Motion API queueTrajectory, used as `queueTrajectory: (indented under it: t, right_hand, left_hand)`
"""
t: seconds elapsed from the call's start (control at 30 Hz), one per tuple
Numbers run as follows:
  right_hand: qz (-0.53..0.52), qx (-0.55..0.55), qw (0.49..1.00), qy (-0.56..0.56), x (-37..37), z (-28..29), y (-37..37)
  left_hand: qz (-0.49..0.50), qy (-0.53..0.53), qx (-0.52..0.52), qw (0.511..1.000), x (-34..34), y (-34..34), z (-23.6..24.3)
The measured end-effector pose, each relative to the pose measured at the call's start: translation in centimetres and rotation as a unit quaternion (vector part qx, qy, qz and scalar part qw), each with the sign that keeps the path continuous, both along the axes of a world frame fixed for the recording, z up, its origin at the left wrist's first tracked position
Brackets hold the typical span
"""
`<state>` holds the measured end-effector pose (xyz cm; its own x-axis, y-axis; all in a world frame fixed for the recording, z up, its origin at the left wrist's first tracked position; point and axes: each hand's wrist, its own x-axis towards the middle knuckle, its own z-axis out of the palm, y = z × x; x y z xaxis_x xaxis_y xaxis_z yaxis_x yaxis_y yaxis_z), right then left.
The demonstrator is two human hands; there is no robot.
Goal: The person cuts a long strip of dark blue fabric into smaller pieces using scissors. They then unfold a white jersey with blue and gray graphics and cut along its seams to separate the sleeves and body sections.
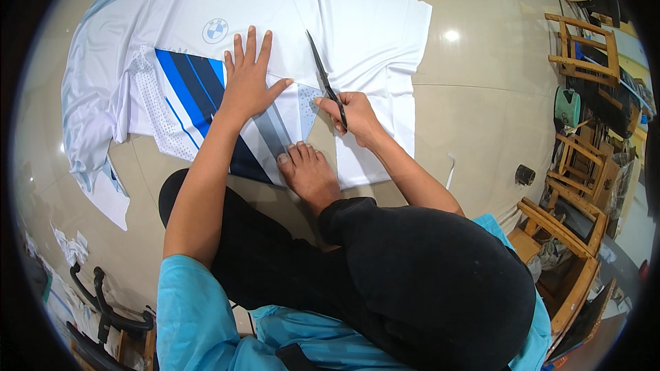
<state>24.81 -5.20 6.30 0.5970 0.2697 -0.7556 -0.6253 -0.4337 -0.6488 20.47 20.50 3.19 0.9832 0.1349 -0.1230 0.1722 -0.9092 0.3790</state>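
A large white fabric (371, 34) lies spread on the floor, with a panel of blue, navy and grey stripes (199, 89) near its front edge. My left hand (249, 82) presses flat on it, fingers spread, just right of the stripes. Black scissors (324, 72) are in my right hand (354, 117), pointing away from me over the fabric. Their blades look close together, and below them the cloth is parted by a gap. My bare foot (309, 170) rests at the near edge of the striped panel. Part of the right fingers is hidden by the scissor handles.
Glossy beige tiles (474, 124) surround the fabric. Along the right stand wooden frames (584, 45) and a wooden stool (564, 261). A dark cylinder (524, 175) and a thin white strip (450, 172) lie on the floor. White scraps (71, 246) and a black chair base (110, 312) are at the lower left.
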Motion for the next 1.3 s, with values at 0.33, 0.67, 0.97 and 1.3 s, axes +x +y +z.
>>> queueTrajectory:
  t: [0.33, 0.67, 0.97, 1.3]
  right_hand:
    - [0.009, -0.001, 1.0, -0.007, -0.1, -0.3, 0.0]
    - [-0.001, -0.005, 1.0, -0.007, 0.4, 0.7, 0.8]
    - [-0.002, 0.006, 1.0, -0.017, 1.5, 0.1, 1.8]
    - [0.012, 0.015, 1.0, -0.017, 1.6, -0.2, 1.7]
  left_hand:
    - [0.003, 0.007, -0.001, 1.0, 0.0, 0.1, 0.0]
    - [0.003, 0.003, -0.012, 1.0, 0.0, 0.1, 0.1]
    - [0.004, -0.002, -0.01, 1.0, -0.1, 0.1, 0.1]
    - [0.007, 0.007, -0.01, 1.0, 0.0, 0.0, 0.3]
